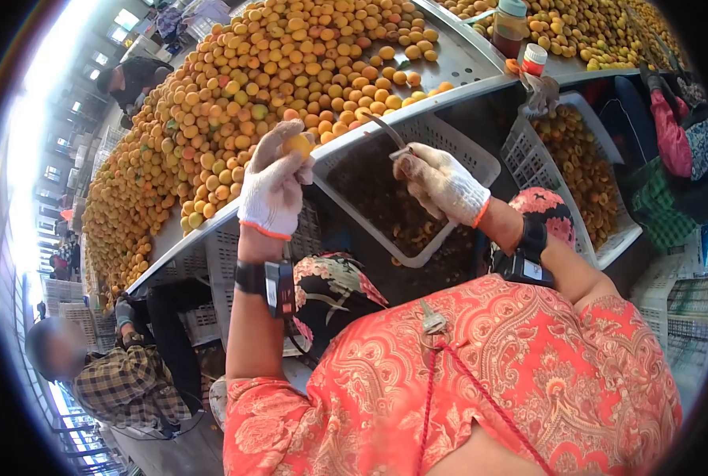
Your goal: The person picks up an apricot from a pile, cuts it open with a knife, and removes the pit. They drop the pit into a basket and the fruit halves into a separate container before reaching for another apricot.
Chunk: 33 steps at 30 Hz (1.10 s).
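In a white knit glove with an orange cuff, my left hand (pixel 273 184) grips an apricot (pixel 298 146) between thumb and fingers, in front of the table's metal edge. My right hand (pixel 437 182), gloved the same way, is closed around the handle of a small curved knife (pixel 386 129). Its blade points up and to the left, apart from the apricot. Beneath the knife stands a white plastic crate (pixel 485 159) with dark contents and some apricot pieces low inside. Beyond my left hand, a large heap of whole apricots (pixel 235 103) covers much of the metal table (pixel 441 74).
A second white crate (pixel 532 163) at the right holds many split apricots (pixel 580 170). On the table edge stand a red bottle with a white cap (pixel 534 59) and a jar of brown liquid (pixel 509 28). A person in a checked shirt (pixel 128 385) sits at the left.
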Each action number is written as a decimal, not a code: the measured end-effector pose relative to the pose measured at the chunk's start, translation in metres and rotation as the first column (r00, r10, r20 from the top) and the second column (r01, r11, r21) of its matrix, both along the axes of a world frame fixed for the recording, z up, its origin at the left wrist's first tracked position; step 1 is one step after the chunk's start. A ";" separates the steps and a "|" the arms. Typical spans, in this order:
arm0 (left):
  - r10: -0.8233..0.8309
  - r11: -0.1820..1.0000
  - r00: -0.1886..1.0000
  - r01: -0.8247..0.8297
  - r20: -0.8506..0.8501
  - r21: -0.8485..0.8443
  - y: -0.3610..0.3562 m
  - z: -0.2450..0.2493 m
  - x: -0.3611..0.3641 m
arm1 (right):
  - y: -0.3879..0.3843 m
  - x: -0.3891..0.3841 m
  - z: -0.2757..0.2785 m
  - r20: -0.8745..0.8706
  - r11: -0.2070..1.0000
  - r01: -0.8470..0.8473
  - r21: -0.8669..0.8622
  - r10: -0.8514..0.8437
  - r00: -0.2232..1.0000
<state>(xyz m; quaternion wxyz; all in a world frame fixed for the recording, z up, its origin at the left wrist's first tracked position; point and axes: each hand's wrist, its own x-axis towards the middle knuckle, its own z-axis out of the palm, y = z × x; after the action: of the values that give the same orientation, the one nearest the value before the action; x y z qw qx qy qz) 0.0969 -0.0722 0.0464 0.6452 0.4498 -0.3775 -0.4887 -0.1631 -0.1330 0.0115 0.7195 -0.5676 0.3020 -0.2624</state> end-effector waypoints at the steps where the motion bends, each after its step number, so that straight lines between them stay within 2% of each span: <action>1: -0.008 0.999 0.996 0.004 -0.083 -0.048 0.007 -0.001 -0.012 | 0.002 0.001 0.005 0.031 0.999 -0.045 0.009 0.045 0.999; 2: -0.021 0.995 0.986 0.005 -0.164 -0.098 0.013 0.001 -0.022 | 0.007 0.002 0.011 0.027 0.999 -0.042 0.015 0.042 0.999; 3: -0.050 0.993 0.993 0.038 -0.109 -0.108 0.020 0.006 -0.030 | 0.012 0.004 0.017 0.050 0.996 -0.084 -0.014 0.085 0.995; 5: -0.065 0.991 0.989 0.048 -0.134 -0.126 0.028 0.003 -0.043 | 0.016 0.002 0.027 0.071 0.983 -0.178 -0.052 0.182 0.981; 6: -0.075 0.988 0.985 0.053 -0.155 -0.147 0.029 0.003 -0.048 | 0.017 0.004 0.027 0.068 0.984 -0.171 -0.058 0.175 0.982; 8: -0.096 0.981 0.981 0.065 -0.170 -0.180 0.032 0.000 -0.057 | 0.020 0.010 0.023 0.029 0.936 -0.130 -0.327 0.148 0.989; 9: -0.065 0.983 0.972 0.023 -0.227 -0.183 0.035 0.000 -0.064 | 0.025 0.008 0.031 -0.024 0.941 -0.125 -0.314 0.123 0.992; 11: -0.037 0.983 0.954 -0.019 -0.296 -0.183 0.038 -0.001 -0.072 | 0.027 0.008 0.027 -0.024 0.925 -0.115 -0.361 0.115 0.993; 15: -0.050 0.980 0.958 -0.008 -0.281 -0.200 0.039 0.002 -0.081 | 0.034 0.005 0.030 -0.052 0.888 -0.120 -0.444 0.108 0.993; 22: -0.038 0.977 0.954 -0.026 -0.297 -0.210 0.042 0.003 -0.088 | 0.038 0.004 0.031 -0.118 0.866 -0.112 -0.487 0.062 0.991; 24: -0.059 0.972 0.958 -0.008 -0.279 -0.236 0.043 0.003 -0.091 | 0.040 0.002 0.034 -0.113 0.794 -0.091 -0.601 0.028 0.993; 27: -0.032 0.975 0.920 -0.057 -0.390 -0.215 0.044 0.008 -0.100 | 0.041 0.005 0.025 -0.159 0.800 -0.091 -0.593 -0.006 0.987; 28: -0.016 0.976 0.903 -0.079 -0.430 -0.204 0.044 0.005 -0.103 | 0.048 0.006 0.027 -0.039 0.829 -0.029 -0.558 0.009 0.999; 29: -0.035 0.970 0.898 -0.075 -0.438 -0.231 0.045 0.004 -0.105 | 0.043 0.013 0.011 0.052 0.702 0.061 -0.710 -0.034 0.998; 30: -0.062 0.963 0.892 -0.065 -0.448 -0.263 0.045 0.003 -0.106 | 0.047 0.010 0.020 -0.044 0.823 -0.036 -0.567 0.013 0.999; 32: -0.079 0.967 0.852 -0.061 -0.517 -0.249 0.045 -0.001 -0.106 | 0.044 0.010 0.017 -0.118 0.766 -0.069 -0.639 -0.008 0.993; 33: -0.085 0.960 0.843 -0.073 -0.531 -0.269 0.045 -0.003 -0.107 | 0.045 0.009 0.018 -0.110 0.790 -0.075 -0.609 0.010 0.994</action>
<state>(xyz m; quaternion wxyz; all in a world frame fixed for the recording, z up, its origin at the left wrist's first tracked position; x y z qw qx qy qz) -0.0105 -0.0275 0.0439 0.7803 0.1983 -0.2479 -0.5388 -0.1537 -0.0877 0.0297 0.4870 -0.7888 0.2239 -0.3007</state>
